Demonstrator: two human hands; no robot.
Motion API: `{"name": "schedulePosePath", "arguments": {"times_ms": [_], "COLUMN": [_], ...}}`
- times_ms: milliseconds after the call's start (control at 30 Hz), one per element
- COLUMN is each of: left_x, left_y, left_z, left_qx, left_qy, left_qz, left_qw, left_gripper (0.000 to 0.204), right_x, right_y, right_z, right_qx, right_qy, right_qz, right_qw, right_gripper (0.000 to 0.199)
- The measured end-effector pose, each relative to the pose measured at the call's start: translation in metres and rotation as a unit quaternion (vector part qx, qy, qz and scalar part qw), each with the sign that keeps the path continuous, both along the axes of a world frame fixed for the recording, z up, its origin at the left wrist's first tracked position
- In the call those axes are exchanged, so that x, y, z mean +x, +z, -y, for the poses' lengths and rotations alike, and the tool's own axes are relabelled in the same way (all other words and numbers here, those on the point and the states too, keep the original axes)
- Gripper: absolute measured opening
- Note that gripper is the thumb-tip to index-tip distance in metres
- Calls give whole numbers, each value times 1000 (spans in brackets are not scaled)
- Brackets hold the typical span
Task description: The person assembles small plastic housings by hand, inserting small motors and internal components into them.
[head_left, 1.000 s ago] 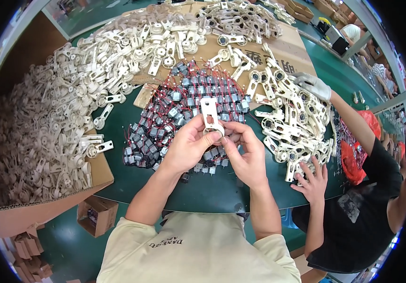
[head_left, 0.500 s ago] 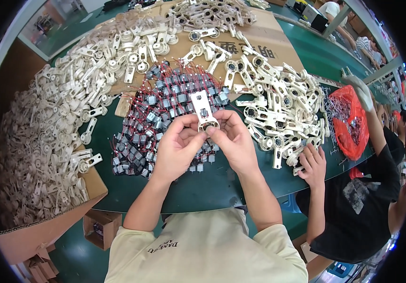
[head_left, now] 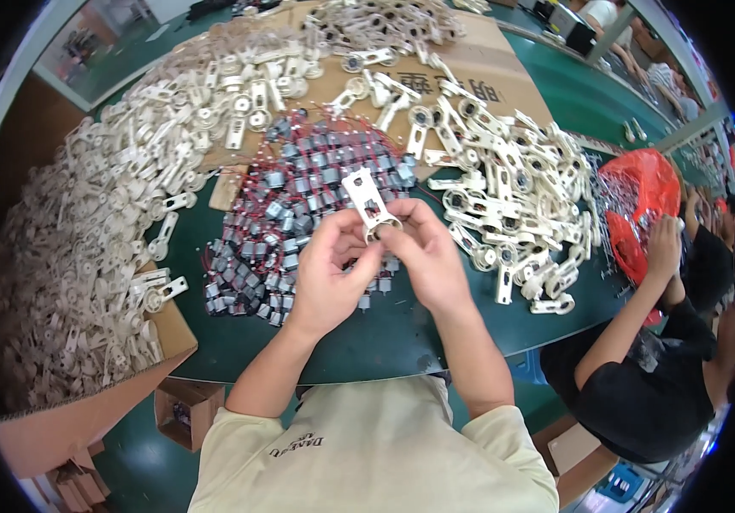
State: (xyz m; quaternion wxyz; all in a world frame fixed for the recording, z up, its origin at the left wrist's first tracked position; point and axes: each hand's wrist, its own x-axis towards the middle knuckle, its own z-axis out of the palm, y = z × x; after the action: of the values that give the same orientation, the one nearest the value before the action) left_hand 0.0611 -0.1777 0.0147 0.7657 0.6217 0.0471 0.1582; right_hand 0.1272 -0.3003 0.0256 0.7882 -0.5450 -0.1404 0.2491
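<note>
The left hand (head_left: 333, 274) and right hand (head_left: 423, 256) both pinch the lower ring end of a white plastic bracket (head_left: 366, 201); its long axis points up and away, above the motor pile (head_left: 299, 214) on the green surface (head_left: 385, 333).

Bright, even light falls from overhead, so the scene is well lit and colours read clearly. Shadows are soft and short: a faint one lies on the green counter (head_left: 402, 329) under the left hand (head_left: 333, 274) and right hand (head_left: 427, 261). The pale plastic parts (head_left: 521, 205) at upper right are close to washed out, and the red bag (head_left: 641, 192) shows a few glossy highlights. The middle is sharp; detail softens toward the rim. Strong fisheye distortion bends the counter edge into a curve and squeezes things near the border. A black ring with a thin reddish fringe frames the round picture.
</note>
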Motion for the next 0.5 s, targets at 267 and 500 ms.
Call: {"name": "schedulePosePath", "arguments": {"times_ms": [267, 500], "left_x": [-14, -65], "left_y": [41, -2], "left_z": [-60, -219], "left_qx": [41, 588], "left_qy": [77, 377], "left_qz": [13, -318], "left_qw": [996, 641], "left_gripper": [36, 34], "right_x": [51, 44], "right_y": [-17, -7], "right_z": [69, 64], "right_qx": [-112, -168], "right_qy": [-324, -299], "right_qz": [169, 252], "right_qw": [924, 905], "right_gripper": [26, 34]}}
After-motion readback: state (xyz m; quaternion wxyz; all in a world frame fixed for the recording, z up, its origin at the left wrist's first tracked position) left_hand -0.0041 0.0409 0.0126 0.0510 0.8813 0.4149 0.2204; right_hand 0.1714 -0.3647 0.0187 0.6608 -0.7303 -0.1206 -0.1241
